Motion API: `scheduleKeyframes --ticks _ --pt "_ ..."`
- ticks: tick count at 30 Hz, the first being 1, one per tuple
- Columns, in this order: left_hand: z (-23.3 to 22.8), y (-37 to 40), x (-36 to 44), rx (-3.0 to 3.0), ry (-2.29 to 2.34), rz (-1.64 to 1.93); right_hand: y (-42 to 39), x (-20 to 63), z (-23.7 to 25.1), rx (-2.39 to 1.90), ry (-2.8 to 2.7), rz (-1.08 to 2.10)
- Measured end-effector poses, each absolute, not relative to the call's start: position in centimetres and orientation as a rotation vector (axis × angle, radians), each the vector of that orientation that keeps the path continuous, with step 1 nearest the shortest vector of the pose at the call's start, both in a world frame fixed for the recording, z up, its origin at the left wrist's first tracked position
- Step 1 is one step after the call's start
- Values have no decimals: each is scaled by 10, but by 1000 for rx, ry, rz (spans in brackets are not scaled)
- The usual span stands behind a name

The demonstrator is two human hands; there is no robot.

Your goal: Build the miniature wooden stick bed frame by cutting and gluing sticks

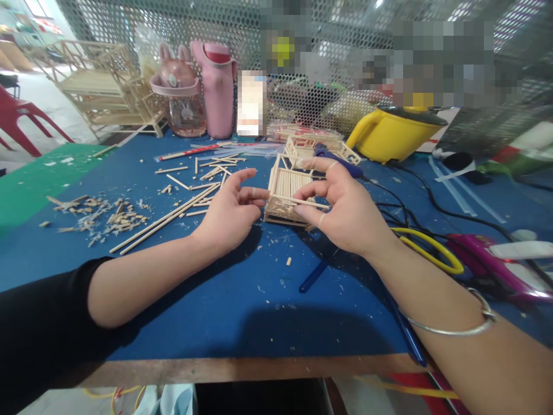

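Note:
A small model (pixel 288 187) made of thin wooden sticks stands on the blue table, its slatted floor and rail frame facing me. My right hand (pixel 345 207) is at its right side, thumb and fingers pinching a short wooden stick (pixel 313 203) that lies across the model's front. At the model's left front corner, my left hand (pixel 228 216) has its fingers apart and holds nothing. One of its fingertips is at the frame; whether it touches, I cannot tell. Part of the model is hidden behind my right fingers.
Loose sticks (pixel 170 216) and cut scraps (pixel 125 216) lie to the left. A blue-handled tool (pixel 313 278) lies in front. On the right are a magenta glue gun (pixel 484 265), cables and a yellow pot (pixel 395 135). A pink tumbler (pixel 218 92) and larger stick frame (pixel 99 86) stand behind.

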State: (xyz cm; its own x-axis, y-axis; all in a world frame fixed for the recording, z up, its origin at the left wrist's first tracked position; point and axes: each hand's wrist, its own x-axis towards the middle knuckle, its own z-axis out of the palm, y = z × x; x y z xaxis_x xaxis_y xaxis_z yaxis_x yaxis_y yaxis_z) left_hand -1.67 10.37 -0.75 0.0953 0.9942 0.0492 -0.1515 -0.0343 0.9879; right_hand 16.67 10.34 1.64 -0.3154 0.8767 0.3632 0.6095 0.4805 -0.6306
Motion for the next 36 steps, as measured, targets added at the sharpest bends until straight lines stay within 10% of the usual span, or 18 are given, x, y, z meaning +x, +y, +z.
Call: scheduleKeyframes --ticks 25,36 --pt "7 64 15 1347 1135 776 101 179 23 -1053 -2231 666" --pt "2 58 7 1447 1082 750 53 251 70 -1612 -1971 114"
